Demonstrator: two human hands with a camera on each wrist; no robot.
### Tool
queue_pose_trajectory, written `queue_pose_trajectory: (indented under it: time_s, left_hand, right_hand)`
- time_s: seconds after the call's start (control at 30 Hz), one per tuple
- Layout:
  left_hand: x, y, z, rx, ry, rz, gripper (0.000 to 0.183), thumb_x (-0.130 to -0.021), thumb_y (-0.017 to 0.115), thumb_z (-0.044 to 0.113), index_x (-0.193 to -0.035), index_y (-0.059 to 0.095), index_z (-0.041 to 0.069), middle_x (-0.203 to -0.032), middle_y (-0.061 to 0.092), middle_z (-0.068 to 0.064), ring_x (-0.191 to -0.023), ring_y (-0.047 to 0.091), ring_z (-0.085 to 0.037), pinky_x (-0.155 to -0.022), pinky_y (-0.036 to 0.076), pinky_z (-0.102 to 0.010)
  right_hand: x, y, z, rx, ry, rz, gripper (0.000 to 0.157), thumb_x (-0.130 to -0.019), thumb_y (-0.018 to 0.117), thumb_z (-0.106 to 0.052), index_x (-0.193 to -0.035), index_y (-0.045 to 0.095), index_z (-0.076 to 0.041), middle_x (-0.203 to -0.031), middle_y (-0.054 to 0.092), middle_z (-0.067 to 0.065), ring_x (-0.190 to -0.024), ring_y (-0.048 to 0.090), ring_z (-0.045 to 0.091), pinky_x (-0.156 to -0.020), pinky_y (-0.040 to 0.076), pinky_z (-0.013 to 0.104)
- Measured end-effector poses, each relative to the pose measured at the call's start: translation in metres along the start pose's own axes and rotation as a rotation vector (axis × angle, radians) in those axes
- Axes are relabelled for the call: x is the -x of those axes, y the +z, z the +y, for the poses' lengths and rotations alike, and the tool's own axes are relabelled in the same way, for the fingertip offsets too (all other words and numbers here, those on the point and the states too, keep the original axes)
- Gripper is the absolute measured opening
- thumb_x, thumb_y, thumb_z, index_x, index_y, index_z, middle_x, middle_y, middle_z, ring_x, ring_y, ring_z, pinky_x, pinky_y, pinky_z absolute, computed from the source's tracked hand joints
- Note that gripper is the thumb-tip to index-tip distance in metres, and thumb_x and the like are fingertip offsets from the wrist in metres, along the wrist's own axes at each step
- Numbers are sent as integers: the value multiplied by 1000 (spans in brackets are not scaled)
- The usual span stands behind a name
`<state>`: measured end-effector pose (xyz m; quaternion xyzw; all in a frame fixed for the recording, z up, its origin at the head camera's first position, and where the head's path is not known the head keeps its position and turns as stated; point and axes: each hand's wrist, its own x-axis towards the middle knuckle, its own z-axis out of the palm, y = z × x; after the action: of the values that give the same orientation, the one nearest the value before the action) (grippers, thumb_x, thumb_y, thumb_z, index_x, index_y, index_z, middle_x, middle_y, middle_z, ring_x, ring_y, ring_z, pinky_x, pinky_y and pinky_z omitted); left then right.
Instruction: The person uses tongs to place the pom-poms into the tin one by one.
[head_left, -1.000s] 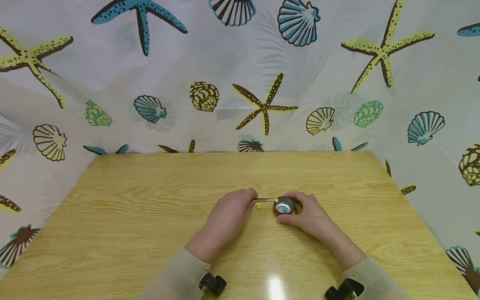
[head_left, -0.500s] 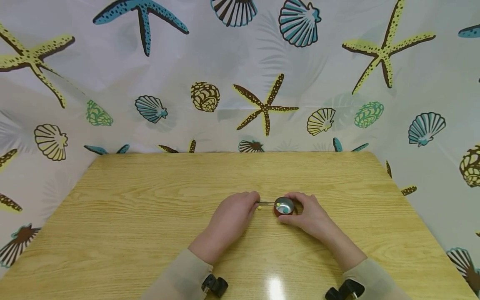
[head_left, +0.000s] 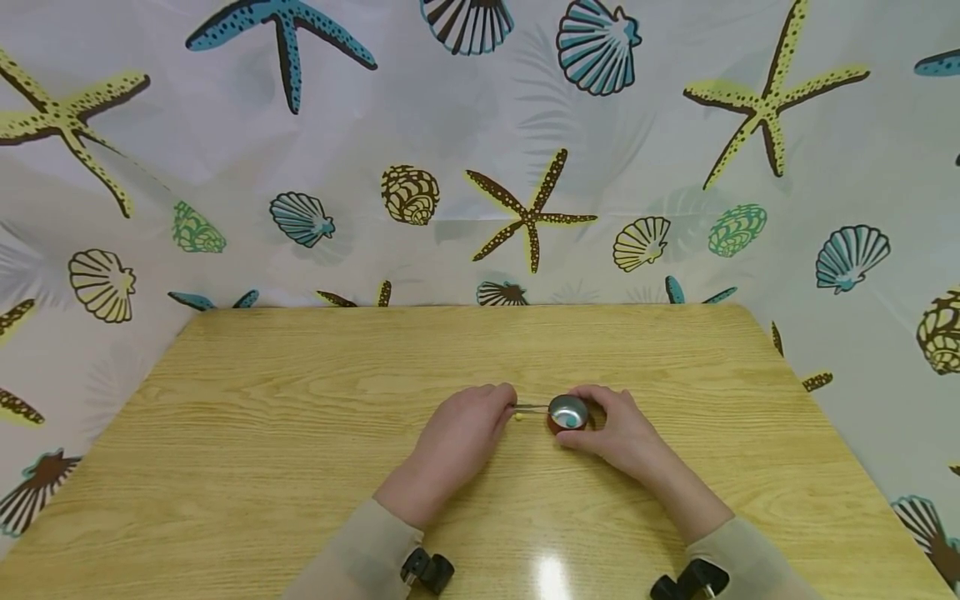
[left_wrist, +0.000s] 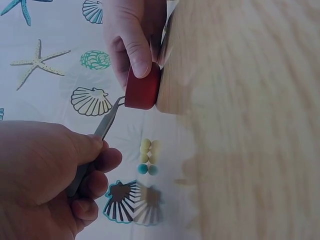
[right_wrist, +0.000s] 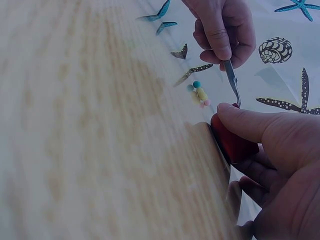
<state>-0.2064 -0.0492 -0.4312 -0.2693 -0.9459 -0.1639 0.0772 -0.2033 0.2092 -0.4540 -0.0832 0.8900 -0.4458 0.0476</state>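
Note:
My left hand (head_left: 459,433) pinches a pair of bent-tip metal tweezers (left_wrist: 107,122) between thumb and fingers. The tweezers' tips reach the near rim of a small cup (head_left: 566,405), red outside and shiny metal inside. My right hand (head_left: 618,423) grips that cup from the right, thumb and fingers round its red wall (left_wrist: 141,94). A teal bead (head_left: 571,422) shows inside it. Below the tweezers a small group of beads lies on the table, with yellow beads (left_wrist: 145,146), a teal bead (left_wrist: 143,169) and a pink bead (right_wrist: 206,102).
The light wooden table (head_left: 300,417) stretches out on all sides of the hands. Behind it and along both sides hangs a white cloth (head_left: 450,108) printed with starfish and shells. A black camera mount (head_left: 427,571) sits on each sleeved wrist.
The yellow bead at the tweezers' tips moved over the cup and no longer shows there. My left hand shifted slightly right and toward me. My right hand and the cup stayed almost still.

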Motion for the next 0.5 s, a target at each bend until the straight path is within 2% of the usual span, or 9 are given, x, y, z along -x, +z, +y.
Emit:
queue_pose_trajectory:
  time_s: [0.27, 0.5]
  left_hand:
    - [1, -3, -3, 17, -20, -5, 7, -113, 67, 17, -117, 71, 13, -100, 75, 1, -88, 69, -18, -81, 59, -39]
    - [1, -8, -6, 31, -36, 20, 8, -113, 67, 16, -118, 72, 13, -101, 75, 0, -88, 69, -18, -79, 59, -38]
  right_hand:
    - [0, 0, 0, -6, 0, 4, 63, -91, 96, -32, -143, 68, -10, -142, 69, 12, -162, 22, 55, -129, 15, 71]
    - [1, 0, -1, -9, 14, -2, 64, -91, 95, -32, -144, 67, -9, -144, 68, 14, -163, 13, 57, -128, 13, 73]
